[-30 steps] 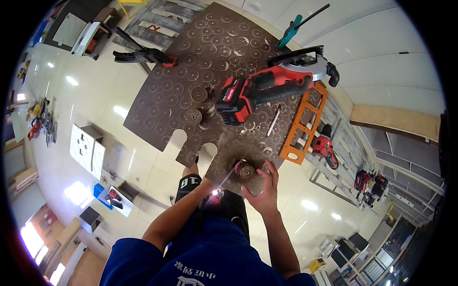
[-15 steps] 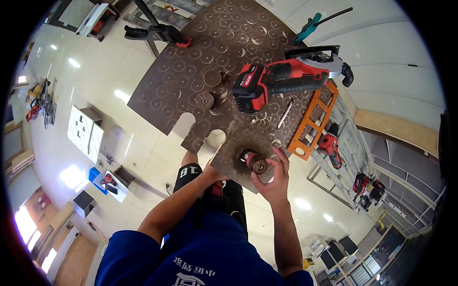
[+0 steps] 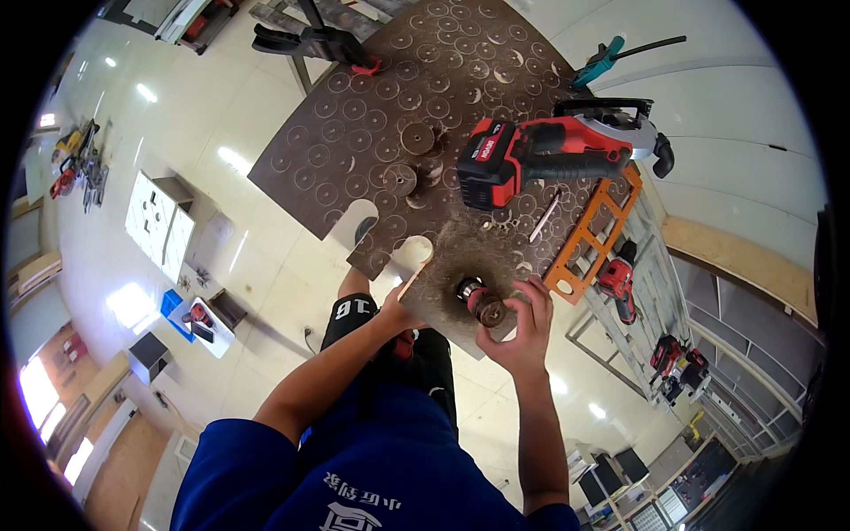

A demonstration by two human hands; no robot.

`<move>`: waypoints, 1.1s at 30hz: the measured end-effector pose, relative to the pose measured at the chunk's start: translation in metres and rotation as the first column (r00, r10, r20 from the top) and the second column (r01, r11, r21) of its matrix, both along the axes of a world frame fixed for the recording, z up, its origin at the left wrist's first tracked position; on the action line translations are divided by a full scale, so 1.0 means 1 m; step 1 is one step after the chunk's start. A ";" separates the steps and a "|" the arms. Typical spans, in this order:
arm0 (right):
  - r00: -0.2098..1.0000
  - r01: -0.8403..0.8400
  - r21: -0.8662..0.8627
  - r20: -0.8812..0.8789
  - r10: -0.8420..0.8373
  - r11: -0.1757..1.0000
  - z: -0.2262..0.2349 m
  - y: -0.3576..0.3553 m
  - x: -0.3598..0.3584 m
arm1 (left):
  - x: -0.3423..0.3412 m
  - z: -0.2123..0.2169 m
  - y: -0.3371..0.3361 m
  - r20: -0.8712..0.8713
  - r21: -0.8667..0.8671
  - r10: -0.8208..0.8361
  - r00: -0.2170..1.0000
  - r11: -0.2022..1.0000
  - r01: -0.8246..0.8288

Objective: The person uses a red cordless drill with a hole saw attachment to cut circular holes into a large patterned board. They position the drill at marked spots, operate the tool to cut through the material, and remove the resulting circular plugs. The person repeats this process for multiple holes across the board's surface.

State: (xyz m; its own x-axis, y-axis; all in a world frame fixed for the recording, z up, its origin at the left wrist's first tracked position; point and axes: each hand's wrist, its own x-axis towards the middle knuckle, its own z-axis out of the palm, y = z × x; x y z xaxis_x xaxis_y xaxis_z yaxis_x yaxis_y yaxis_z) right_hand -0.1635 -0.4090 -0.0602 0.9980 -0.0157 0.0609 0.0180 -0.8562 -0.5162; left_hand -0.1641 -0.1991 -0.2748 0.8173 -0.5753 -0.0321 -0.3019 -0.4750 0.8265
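Observation:
A dusty brown panel piece (image 3: 425,296) lies low before me, with a dark chuck (image 3: 469,288) and red collar standing up from it. On the end of the collar sits a round brown disc (image 3: 490,311). The thumb and fingertips of my right hand (image 3: 522,334) close around this disc from the right. My left hand (image 3: 395,317) is curled at the panel piece's left edge, its fingers mostly hidden. A red tool part (image 3: 405,343) shows just below that hand; what it grips cannot be made out.
A large brown board (image 3: 301,159) carries many cut circles, two loose round pieces (image 3: 400,180), a red-black cordless saw (image 3: 549,155) and a white stick (image 3: 545,217). Black (image 3: 323,44) and teal (image 3: 600,62) clamps hold its edges. An orange template (image 3: 591,234) and red drill (image 3: 617,281) are right.
My view has shifted, so the board and tools appear farther right. Both hands keep about the same places at the panel piece and the disc.

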 end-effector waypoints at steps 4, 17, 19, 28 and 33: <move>0.997 -0.070 0.155 -0.023 0.074 0.985 0.012 -0.016 0.002 | 0.000 0.000 0.012 -0.294 0.177 -0.020 0.956 0.981 0.075; 0.805 0.590 0.419 -0.234 -0.546 0.690 -0.025 -0.012 -0.112 | -0.011 -0.037 0.021 -0.318 -0.109 -0.091 0.944 0.992 0.059; 0.731 0.672 0.456 -0.279 -0.623 0.584 -0.039 -0.007 -0.124 | -0.016 -0.056 0.027 -0.317 -0.098 -0.126 0.940 0.990 0.100; 0.593 0.769 0.545 -0.412 -0.691 0.335 -0.070 -0.002 -0.159 | 0.003 -0.081 0.011 -0.197 0.139 -0.349 0.916 0.915 0.379; 0.536 0.811 0.518 -0.473 -0.699 0.271 -0.078 -0.004 -0.184 | -0.004 -0.090 0.023 -0.248 0.219 -0.408 0.879 0.860 0.461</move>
State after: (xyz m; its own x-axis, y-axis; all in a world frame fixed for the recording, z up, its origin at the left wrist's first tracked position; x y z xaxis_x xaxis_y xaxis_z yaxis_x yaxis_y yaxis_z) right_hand -0.3474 -0.4131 -0.1386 0.5081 -0.7424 -0.4368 -0.5641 0.0964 -0.8200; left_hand -0.1680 -0.1760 -0.3652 0.4494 -0.8181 -0.3589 -0.3816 -0.5390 0.7509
